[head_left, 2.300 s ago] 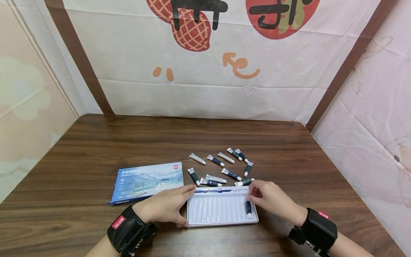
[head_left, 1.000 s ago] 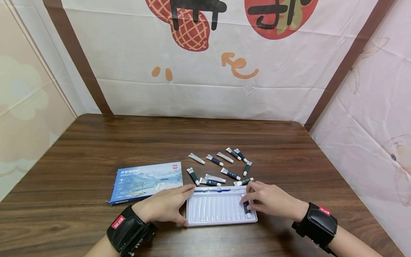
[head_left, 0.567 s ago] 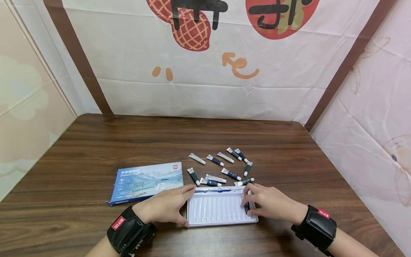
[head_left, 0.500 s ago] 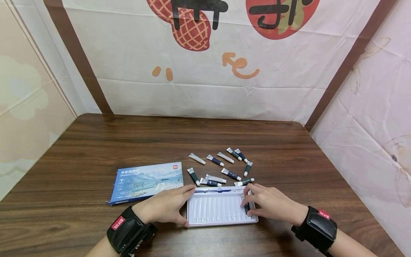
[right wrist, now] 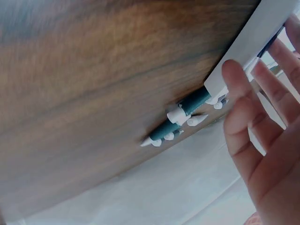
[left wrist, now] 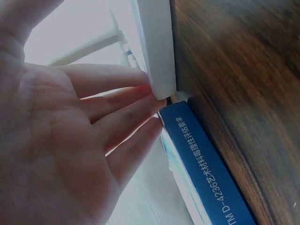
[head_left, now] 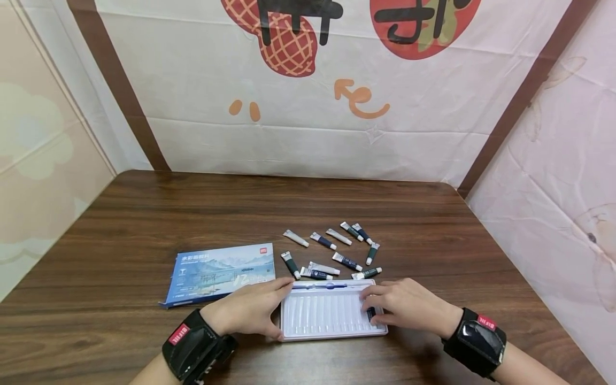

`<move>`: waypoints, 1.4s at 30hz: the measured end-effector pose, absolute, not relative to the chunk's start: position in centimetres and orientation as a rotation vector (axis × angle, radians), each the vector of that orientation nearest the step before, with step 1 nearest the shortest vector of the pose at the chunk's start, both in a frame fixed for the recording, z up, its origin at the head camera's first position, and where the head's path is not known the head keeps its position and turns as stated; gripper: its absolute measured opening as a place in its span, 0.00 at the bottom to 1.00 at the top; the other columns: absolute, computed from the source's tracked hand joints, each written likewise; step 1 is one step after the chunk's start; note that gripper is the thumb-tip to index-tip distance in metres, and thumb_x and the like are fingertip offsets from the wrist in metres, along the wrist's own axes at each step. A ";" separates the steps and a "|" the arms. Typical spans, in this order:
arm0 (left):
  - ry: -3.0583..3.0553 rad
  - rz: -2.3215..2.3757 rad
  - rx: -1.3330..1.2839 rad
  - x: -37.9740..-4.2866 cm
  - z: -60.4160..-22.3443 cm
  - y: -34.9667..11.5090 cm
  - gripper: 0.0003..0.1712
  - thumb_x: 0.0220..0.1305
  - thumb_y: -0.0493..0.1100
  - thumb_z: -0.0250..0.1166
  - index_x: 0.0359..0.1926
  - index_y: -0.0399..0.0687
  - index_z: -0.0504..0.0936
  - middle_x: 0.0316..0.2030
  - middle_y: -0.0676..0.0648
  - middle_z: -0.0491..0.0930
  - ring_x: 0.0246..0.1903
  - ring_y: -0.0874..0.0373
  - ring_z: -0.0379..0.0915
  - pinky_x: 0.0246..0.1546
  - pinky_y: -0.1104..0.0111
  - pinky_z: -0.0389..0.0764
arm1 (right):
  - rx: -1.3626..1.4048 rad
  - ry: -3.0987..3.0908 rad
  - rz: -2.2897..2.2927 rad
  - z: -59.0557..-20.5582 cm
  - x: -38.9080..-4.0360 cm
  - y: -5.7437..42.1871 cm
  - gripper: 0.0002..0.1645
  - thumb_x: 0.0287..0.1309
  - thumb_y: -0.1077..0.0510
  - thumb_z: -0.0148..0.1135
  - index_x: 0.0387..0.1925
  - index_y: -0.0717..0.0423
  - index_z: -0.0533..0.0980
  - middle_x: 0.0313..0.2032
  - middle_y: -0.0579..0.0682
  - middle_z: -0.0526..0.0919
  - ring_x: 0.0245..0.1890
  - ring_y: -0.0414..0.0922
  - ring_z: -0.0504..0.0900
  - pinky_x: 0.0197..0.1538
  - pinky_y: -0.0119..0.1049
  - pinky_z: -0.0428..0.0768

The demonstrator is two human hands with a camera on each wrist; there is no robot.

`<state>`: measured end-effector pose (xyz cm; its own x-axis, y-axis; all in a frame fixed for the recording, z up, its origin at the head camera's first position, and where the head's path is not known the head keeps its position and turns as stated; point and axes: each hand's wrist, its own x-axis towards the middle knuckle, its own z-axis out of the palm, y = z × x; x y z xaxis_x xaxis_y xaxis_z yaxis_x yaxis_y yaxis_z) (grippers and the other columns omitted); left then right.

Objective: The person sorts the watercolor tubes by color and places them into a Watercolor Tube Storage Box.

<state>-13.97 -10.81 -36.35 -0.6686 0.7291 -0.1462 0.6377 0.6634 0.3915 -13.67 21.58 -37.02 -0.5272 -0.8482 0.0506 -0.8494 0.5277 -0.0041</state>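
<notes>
Fingers of the right hand point(head_left: 406, 302) are bent over a dark paint tube point(head_left: 371, 313) lying beneath them in the right end of the white tray point(head_left: 332, 337); whether they pinch it cannot be determined. The left hand point(head_left: 251, 308) rests fairly straight fingers against the tray's left end. The right fingers have moved nearer over the tube, now covering its near end, suggesting its seating is being adjusted, while loose tubes point(head_left: 347, 262) lie beyond the fingertips.
</notes>
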 end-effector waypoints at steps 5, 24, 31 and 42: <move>2.587 0.445 1.099 -14.0 -36.4 -10.8 0.52 0.45 0.55 0.71 0.65 0.31 0.60 0.64 0.38 0.58 0.60 0.47 0.58 0.55 0.56 0.64 | 1.478 -2.757 0.051 -36.9 -13.6 21.6 0.15 0.51 0.45 0.65 0.39 0.46 0.77 0.41 0.40 0.79 0.27 0.30 0.74 0.21 0.24 0.68; 2.593 0.417 1.102 -14.0 -36.1 -10.6 0.52 0.44 0.55 0.72 0.64 0.29 0.61 0.63 0.37 0.60 0.59 0.47 0.60 0.55 0.57 0.65 | 1.482 -2.703 0.348 -37.0 -14.7 22.2 0.14 0.55 0.49 0.63 0.43 0.48 0.78 0.45 0.41 0.78 0.30 0.31 0.74 0.27 0.20 0.69; 2.610 0.399 1.135 -13.9 -36.2 -10.6 0.52 0.43 0.55 0.72 0.63 0.29 0.62 0.62 0.37 0.61 0.58 0.47 0.62 0.55 0.57 0.66 | 1.364 -2.632 0.343 -34.5 -18.3 21.3 0.09 0.53 0.61 0.64 0.38 0.50 0.80 0.36 0.41 0.78 0.33 0.35 0.76 0.32 0.30 0.76; 2.600 0.397 1.101 -14.0 -36.2 -10.5 0.52 0.43 0.56 0.72 0.63 0.30 0.63 0.63 0.38 0.61 0.59 0.48 0.61 0.55 0.56 0.65 | 1.476 -2.814 0.224 -36.1 -23.2 18.4 0.13 0.58 0.67 0.56 0.36 0.49 0.82 0.39 0.43 0.79 0.34 0.36 0.74 0.33 0.31 0.74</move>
<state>-13.98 -10.49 -36.23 -0.6661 0.7295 -0.1554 0.6499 0.6699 0.3590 -23.18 18.35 -36.14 -0.5695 -0.8215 0.0266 -0.8154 0.5606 -0.1443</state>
